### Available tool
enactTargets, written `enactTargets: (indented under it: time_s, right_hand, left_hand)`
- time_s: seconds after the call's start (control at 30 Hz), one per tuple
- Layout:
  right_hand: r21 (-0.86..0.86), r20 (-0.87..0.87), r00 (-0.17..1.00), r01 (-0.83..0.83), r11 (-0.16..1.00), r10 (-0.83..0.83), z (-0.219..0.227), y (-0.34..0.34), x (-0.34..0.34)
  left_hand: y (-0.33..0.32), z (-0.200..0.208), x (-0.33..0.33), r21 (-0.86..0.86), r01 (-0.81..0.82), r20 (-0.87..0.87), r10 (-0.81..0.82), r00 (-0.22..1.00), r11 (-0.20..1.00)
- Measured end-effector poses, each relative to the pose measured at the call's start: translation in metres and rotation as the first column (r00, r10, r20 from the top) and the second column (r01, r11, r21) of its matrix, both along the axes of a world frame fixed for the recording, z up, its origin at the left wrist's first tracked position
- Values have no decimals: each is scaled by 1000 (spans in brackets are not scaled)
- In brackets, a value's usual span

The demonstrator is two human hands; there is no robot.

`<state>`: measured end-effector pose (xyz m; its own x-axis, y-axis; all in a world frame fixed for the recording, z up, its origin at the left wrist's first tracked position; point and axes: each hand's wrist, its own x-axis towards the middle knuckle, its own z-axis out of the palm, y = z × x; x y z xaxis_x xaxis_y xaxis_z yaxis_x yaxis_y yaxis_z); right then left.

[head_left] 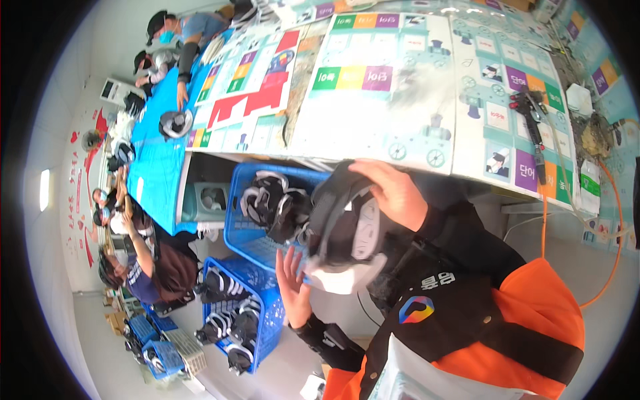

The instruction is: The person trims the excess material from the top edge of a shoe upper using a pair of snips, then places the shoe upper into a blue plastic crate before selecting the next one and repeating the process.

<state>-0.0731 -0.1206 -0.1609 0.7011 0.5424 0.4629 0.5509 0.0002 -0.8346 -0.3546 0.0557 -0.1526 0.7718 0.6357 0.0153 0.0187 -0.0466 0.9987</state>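
A black, cap-like piece [333, 227] with a meshed dark surface, a pale grey panel and a white lower edge is close in front of my chest, slightly blurred. It looks like a cap, though its exact kind is hard to tell. My right hand [393, 193] lies over its upper right side, fingers along the top and thumb at the panel. At its lower left, my left hand [293, 283] is raised with fingers spread. Whether the left thumb touches the white edge cannot be made out. Behind the piece, a blue basket [233, 227] holds several similar black and grey pieces [270, 200].
A second blue basket [267, 327] with striped black and white pieces stands below the first. The printed white table [373, 127] carries a dark tool [530, 123] and an orange hose [545, 227]. Co-workers sit around the blue-covered table [157, 180], one touching a similar round piece [175, 125].
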Motion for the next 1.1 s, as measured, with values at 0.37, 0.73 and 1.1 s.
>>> enactTargets:
  time_s: [0.37,0.73,1.1]
  right_hand:
    - [-296,280,889,439,848,-362,27,-103,120]
    - [-718,571,595,696,8,-566,-9,-265,229]
    - [-135,-570,760,288,948,-311,76,-167,123]
  left_hand:
    - [-21,154,182,766,-159,112,114,987,623]
    - [-51,152,328,970,70,-37,-144,989,233]
    - [-39,159,336,950,199,-146,-220,965,240]
